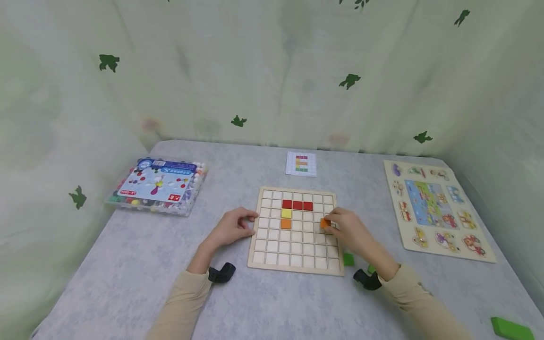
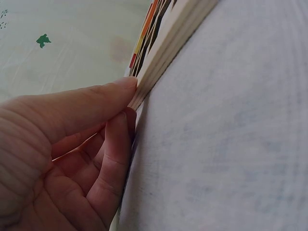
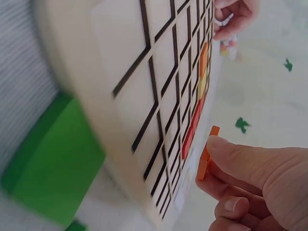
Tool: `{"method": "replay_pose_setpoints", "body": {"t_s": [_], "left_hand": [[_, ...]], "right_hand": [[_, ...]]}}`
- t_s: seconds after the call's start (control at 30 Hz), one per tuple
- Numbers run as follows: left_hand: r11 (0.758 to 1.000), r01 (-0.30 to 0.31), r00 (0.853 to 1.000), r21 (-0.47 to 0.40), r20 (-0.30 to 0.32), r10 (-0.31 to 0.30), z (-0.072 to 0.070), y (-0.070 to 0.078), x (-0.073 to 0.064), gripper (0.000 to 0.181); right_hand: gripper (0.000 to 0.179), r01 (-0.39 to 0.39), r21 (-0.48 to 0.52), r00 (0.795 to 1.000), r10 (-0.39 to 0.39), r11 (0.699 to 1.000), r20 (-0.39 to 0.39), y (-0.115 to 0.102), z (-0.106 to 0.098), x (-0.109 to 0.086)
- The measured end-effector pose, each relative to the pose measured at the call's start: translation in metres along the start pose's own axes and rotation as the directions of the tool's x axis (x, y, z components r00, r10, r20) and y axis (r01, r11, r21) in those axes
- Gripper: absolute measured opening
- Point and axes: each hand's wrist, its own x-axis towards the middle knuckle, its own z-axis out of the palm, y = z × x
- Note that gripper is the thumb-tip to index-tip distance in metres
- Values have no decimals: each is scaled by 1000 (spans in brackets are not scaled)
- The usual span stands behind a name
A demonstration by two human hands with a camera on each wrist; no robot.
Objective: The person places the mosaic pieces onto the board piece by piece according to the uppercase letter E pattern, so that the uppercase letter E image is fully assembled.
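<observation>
A wooden grid board lies flat on the table, its cells pale. Three red tiles form a row in it, with a yellow tile and an orange tile below the leftmost one. My left hand holds the board's left edge, thumb on the rim and curled fingers against the side. Between thumb and fingertips, my right hand pinches a second orange tile, raised over the board's right columns.
Behind the board lies a printed card with a coloured grid pattern. Green blocks sit by its right edge; another green block is at front right. A clear box of small parts stands left, a wooden picture puzzle right.
</observation>
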Motion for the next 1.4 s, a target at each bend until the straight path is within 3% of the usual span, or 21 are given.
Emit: {"method": "replay_pose_setpoints", "body": {"t_s": [0.33,0.9,1.13,1.4], "left_hand": [[1000,-4,1000,-12,-6,4,1,2,-1,41],[1000,-2,1000,-12,0,2,1,3,-1,40],[1000,0,1000,-8,4,0,1,3,-1,40],[1000,-1,1000,-5,4,1,1,2,0,40]], "right_hand": [[19,101,-13,994,-101,995,35,-24,17,20],[20,103,-21,993,-102,994,57,-38,29,34],[20,68,-25,993,-65,997,100,-40,32,36],[20,71,-38,994,-68,997,85,-41,34,38]]}}
